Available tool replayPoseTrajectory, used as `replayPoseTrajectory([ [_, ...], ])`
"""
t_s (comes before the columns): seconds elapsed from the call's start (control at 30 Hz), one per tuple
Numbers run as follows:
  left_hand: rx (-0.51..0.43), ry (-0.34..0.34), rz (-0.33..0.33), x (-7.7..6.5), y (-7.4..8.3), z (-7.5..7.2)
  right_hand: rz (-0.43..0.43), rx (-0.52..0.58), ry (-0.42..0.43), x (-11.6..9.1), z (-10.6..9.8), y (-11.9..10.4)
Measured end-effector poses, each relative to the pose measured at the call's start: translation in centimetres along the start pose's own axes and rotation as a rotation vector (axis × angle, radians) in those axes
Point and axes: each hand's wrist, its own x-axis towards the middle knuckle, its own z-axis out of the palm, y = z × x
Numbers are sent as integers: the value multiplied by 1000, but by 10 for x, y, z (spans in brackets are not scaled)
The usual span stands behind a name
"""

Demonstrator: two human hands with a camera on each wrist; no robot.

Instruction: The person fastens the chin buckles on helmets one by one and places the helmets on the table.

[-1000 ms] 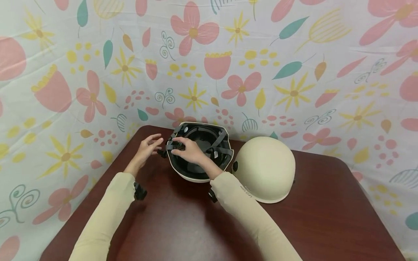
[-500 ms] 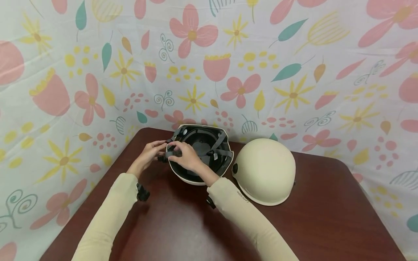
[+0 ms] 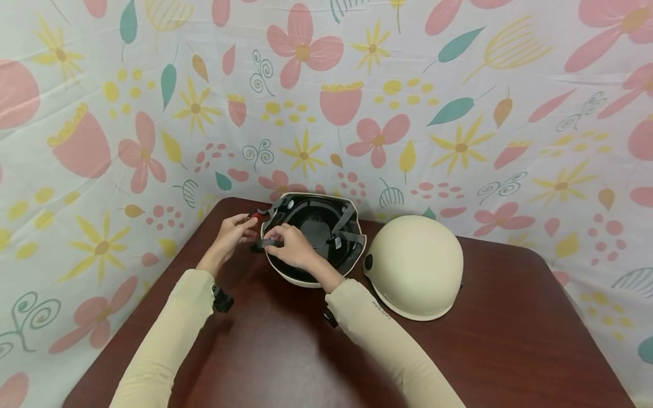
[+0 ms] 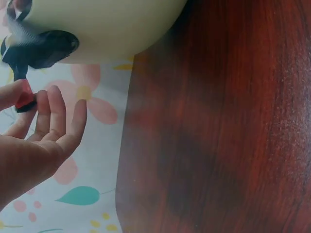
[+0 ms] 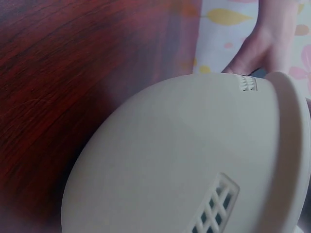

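An upturned cream helmet (image 3: 313, 232) lies on the table with its black lining and grey straps showing. At its left rim my left hand (image 3: 232, 237) pinches a red-and-black buckle (image 4: 25, 94) on a dark strap between thumb and fingers, the other fingers spread in the left wrist view. My right hand (image 3: 292, 246) pinches a grey strap with a black end piece (image 3: 261, 246) just over the same rim. The helmet's vented shell (image 5: 170, 145) hides most of my right hand in the right wrist view.
A second cream helmet (image 3: 415, 266), dome up, stands close on the right of the first. Both rest on a dark red-brown wooden table (image 3: 265, 351). A flower-printed cloth (image 3: 377, 85) hangs behind the table's back and left edges.
Both hands have closed in on the straps at the left rim. The red part of the buckle now shows at my left fingers, and the right hand has drawn its strap piece slightly lower.
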Motion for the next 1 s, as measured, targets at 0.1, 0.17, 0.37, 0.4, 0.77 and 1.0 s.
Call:
replayPoseTrajectory([
  [0.1, -46, 21, 24, -3, 5, -3, 8, 61, 2, 0, -2, 0],
  [0.17, -90, 38, 39, -6, 8, -4, 33, 135, 14, 0, -3, -1],
  [0.37, -273, 98, 72, -9, 17, -5, 109, 415, 78, -1, -9, -3],
  [0.4, -301, 105, 79, -10, 19, -5, 113, 455, 90, -1, -11, -3],
  [0.77, -368, 131, 158, -12, 34, 5, 92, 581, 160, -9, -22, 5],
  [1.0, -369, 79, 189, -14, 45, 12, 116, 481, 175, -12, -28, 12],
])
